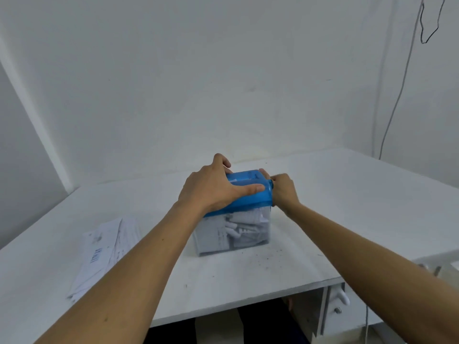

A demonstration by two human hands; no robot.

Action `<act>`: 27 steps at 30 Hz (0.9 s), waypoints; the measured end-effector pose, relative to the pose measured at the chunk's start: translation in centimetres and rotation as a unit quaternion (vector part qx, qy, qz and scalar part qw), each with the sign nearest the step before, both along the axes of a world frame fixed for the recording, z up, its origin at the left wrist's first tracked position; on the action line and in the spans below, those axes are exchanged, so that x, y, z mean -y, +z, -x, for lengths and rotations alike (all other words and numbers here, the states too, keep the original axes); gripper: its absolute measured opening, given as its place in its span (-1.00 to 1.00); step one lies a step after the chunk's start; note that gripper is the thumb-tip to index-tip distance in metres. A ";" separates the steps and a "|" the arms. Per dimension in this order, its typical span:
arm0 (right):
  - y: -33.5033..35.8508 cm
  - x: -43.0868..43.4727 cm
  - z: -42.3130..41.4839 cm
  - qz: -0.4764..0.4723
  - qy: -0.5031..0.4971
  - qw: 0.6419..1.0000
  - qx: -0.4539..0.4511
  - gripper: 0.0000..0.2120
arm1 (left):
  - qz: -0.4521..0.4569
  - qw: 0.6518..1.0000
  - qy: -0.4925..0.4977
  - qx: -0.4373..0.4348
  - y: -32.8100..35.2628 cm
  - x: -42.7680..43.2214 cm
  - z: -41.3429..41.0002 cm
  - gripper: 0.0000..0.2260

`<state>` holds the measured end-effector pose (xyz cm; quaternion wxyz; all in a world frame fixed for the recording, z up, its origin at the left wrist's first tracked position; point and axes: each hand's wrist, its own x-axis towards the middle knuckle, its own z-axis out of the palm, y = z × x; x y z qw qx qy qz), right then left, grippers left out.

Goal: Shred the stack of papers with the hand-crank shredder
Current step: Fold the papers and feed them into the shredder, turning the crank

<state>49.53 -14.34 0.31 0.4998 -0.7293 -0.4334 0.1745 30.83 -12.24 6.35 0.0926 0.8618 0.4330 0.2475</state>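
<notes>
White table (323, 207) in a white-walled corner. Left hand (211, 189) clamped over blue shredder head (250, 199), thumb along top, fingers curled over far edge; right hand (284, 191) closed round crank (272, 182) at right end, crank mostly hidden. Clear bin (233, 234) beneath, packed with shreds, mid-table. Stack of papers (106, 252) lying well apart to the left.

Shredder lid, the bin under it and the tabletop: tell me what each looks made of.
Shredder lid: blue plastic, smooth with a soft sheen, seemingly slightly translucent. Bin: clear, rigid-looking plastic; shredded paper shows through its walls. Tabletop: matte white board, probably laminate or painted wood; its thin front edge looks flat and hard.
</notes>
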 end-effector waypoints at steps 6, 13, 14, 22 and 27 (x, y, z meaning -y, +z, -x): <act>0.0 4.9 0.7 0.110 0.079 0.987 0.083 -0.69 | 0.006 1.000 -0.002 -0.014 0.0 0.1 0.1 -0.12; 3.6 9.1 0.3 0.126 0.170 0.977 0.007 -0.81 | 0.024 0.999 -0.009 -0.021 0.4 0.3 0.2 -0.25; 4.6 9.5 -0.1 0.098 0.190 0.977 -0.020 -0.82 | 0.032 0.999 -0.012 -0.024 0.5 0.4 0.2 -0.27; 9.3 6.6 -2.5 0.020 0.214 0.976 0.027 -0.65 | 0.023 0.999 -0.011 -0.027 0.6 0.7 0.3 -0.29; 7.3 2.5 -1.8 -0.018 0.105 0.994 0.037 -0.56 | 0.031 0.999 -0.013 -0.026 0.6 0.6 0.3 -0.29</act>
